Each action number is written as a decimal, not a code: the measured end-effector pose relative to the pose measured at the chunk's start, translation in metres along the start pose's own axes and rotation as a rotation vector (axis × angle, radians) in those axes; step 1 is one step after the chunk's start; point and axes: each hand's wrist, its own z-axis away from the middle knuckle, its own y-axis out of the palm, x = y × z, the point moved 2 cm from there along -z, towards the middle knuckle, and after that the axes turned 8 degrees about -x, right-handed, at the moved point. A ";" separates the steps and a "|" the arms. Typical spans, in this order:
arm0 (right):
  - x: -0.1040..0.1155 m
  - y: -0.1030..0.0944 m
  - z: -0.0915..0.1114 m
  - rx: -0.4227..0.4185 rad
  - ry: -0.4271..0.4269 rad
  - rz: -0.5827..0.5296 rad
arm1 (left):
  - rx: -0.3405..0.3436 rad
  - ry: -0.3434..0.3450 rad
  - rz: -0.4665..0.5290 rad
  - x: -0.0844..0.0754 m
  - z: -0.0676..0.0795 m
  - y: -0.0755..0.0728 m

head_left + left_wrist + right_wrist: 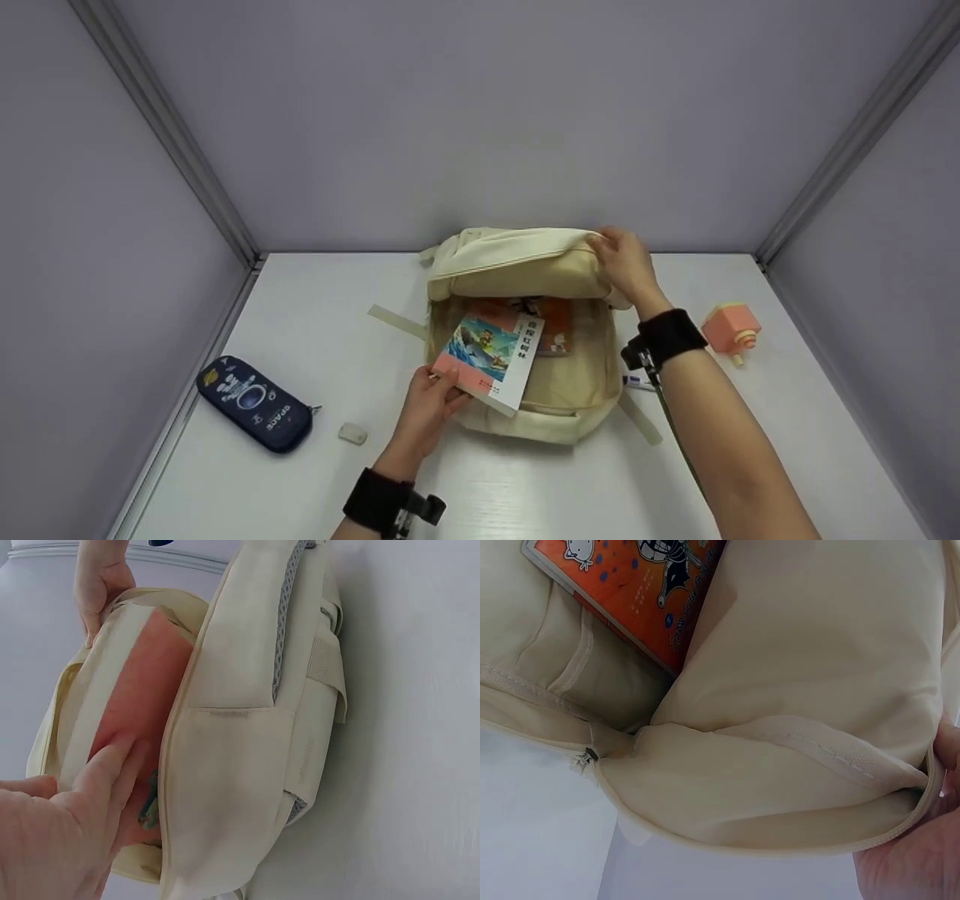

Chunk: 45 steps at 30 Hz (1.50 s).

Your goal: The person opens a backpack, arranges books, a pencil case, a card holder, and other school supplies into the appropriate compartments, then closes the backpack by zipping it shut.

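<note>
A cream backpack (592, 427) lies unzipped on the white table, its flap (517, 251) raised. My right hand (628, 266) grips the flap's edge at its upper right corner; in the right wrist view the fingers (949, 765) hold the zippered rim. My left hand (431, 409) pinches the lower left corner of a paperback book (491, 360) with a sea picture and pink and white cover. That book is tilted over the backpack's opening. Behind it, an orange book (556, 322) lies inside the bag, partly covered; its cartoon cover (641, 585) shows in the right wrist view.
At the left lies a dark blue space-themed pencil case (255, 405), with a small pale eraser-like block (352, 433) beside it. A pink and yellow toy-like object (731, 330) stands at the right. A marker (637, 383) lies beside the backpack. Grey panels enclose the table.
</note>
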 end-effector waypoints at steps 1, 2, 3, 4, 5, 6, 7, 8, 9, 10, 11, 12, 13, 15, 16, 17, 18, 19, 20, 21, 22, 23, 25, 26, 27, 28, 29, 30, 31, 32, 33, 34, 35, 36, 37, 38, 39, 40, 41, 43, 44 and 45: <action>0.000 0.000 0.000 -0.003 0.002 0.001 | 0.017 -0.005 -0.004 0.000 0.000 0.000; 0.000 0.000 0.001 -0.003 0.002 0.003 | 0.034 -0.003 -0.011 0.001 0.000 0.001; 0.000 0.000 0.001 -0.002 0.002 0.003 | 0.041 -0.001 -0.014 0.001 0.000 0.001; 0.000 0.000 0.001 0.001 0.001 0.003 | 0.043 0.004 -0.015 0.001 -0.001 0.002; 0.000 0.000 0.001 0.002 0.000 0.005 | 0.041 0.015 -0.011 0.002 -0.002 0.003; 0.000 0.000 0.001 0.004 0.000 0.008 | 0.033 0.029 -0.009 0.002 -0.003 0.004; 0.000 0.000 0.002 0.003 -0.004 0.015 | 0.022 0.044 -0.003 0.002 -0.004 0.006; 0.000 0.000 0.002 0.003 -0.006 0.018 | 0.011 0.059 0.006 0.002 -0.006 0.008; 0.000 -0.001 0.002 0.001 -0.008 0.020 | -0.003 0.069 0.018 0.003 -0.007 0.011; 0.001 -0.001 0.003 -0.004 -0.011 0.022 | -0.014 0.076 0.030 0.004 -0.008 0.014; 0.001 -0.001 0.003 -0.009 -0.014 0.027 | -0.022 0.083 0.042 0.005 -0.009 0.017; 0.001 -0.001 0.003 -0.012 -0.018 0.031 | -0.035 0.081 0.049 0.007 -0.010 0.020; 0.001 -0.001 0.004 -0.017 -0.020 0.031 | -0.045 0.081 0.050 0.009 -0.011 0.023; 0.001 -0.001 0.004 -0.025 -0.026 0.032 | -0.071 0.081 0.034 0.012 -0.013 0.027; 0.002 0.000 0.004 -0.028 -0.029 0.035 | -0.082 0.087 0.014 0.013 -0.014 0.029; 0.002 0.000 0.004 -0.030 -0.032 0.037 | -0.094 0.094 -0.013 0.013 -0.015 0.031; 0.002 0.001 0.005 -0.034 -0.036 0.039 | -0.105 0.096 -0.043 0.012 -0.016 0.033; 0.002 0.001 0.005 -0.039 -0.038 0.039 | -0.111 0.103 -0.075 0.012 -0.017 0.034; 0.002 0.001 0.005 -0.042 -0.041 0.041 | -0.112 0.105 -0.099 0.011 -0.018 0.035; 0.003 0.001 0.006 -0.044 -0.045 0.041 | -0.110 0.103 -0.125 0.006 -0.017 0.037; 0.002 0.001 0.006 -0.048 -0.049 0.041 | -0.103 0.099 -0.147 0.005 -0.019 0.038; 0.002 0.001 0.006 -0.051 -0.053 0.040 | -0.093 0.100 -0.159 0.005 -0.020 0.039; 0.002 0.001 0.007 -0.058 -0.062 0.038 | -0.073 0.100 -0.155 0.005 -0.024 0.040; 0.002 0.002 0.007 -0.061 -0.066 0.038 | -0.067 0.095 -0.150 0.006 -0.025 0.041; 0.002 0.002 0.008 -0.065 -0.072 0.040 | -0.066 0.092 -0.146 0.006 -0.026 0.042; 0.002 0.002 0.008 -0.067 -0.075 0.040 | -0.065 0.092 -0.136 0.010 -0.031 0.042; 0.002 0.003 0.008 -0.068 -0.077 0.042 | -0.067 0.086 -0.119 0.011 -0.032 0.043; 0.002 0.003 0.009 -0.071 -0.079 0.043 | -0.072 0.071 -0.107 0.013 -0.033 0.044; 0.002 0.004 0.009 -0.072 -0.081 0.046 | -0.079 0.059 -0.106 0.013 -0.035 0.044; 0.002 0.004 0.009 -0.074 -0.082 0.046 | -0.082 0.049 -0.102 0.014 -0.036 0.045; 0.002 0.005 0.009 -0.074 -0.082 0.048 | -0.085 0.044 -0.098 0.014 -0.038 0.046; 0.002 0.005 0.010 -0.073 -0.081 0.050 | -0.087 0.040 -0.093 0.015 -0.040 0.047; 0.002 0.005 0.010 -0.069 -0.080 0.055 | -0.088 0.035 -0.089 0.015 -0.041 0.048; 0.002 0.005 0.010 -0.065 -0.077 0.057 | -0.084 0.037 -0.094 0.015 -0.042 0.049; 0.002 0.005 0.011 -0.059 -0.072 0.059 | -0.079 0.039 -0.104 0.015 -0.043 0.049; 0.003 0.006 0.012 -0.053 -0.067 0.061 | -0.074 0.049 -0.126 0.015 -0.044 0.049; 0.003 0.006 0.012 -0.046 -0.061 0.064 | -0.068 0.063 -0.155 0.015 -0.045 0.050; 0.003 0.006 0.012 -0.041 -0.056 0.068 | -0.061 0.072 -0.185 0.015 -0.046 0.050; 0.004 0.006 0.013 -0.039 -0.050 0.069 | -0.051 0.086 -0.218 0.014 -0.047 0.051; 0.004 0.006 0.013 -0.041 -0.044 0.073 | -0.028 0.107 -0.282 0.014 -0.048 0.051; 0.004 0.006 0.012 -0.044 -0.044 0.077 | -0.016 0.115 -0.307 0.014 -0.048 0.052; 0.005 0.006 0.012 -0.050 -0.045 0.081 | -0.002 0.117 -0.320 0.014 -0.048 0.052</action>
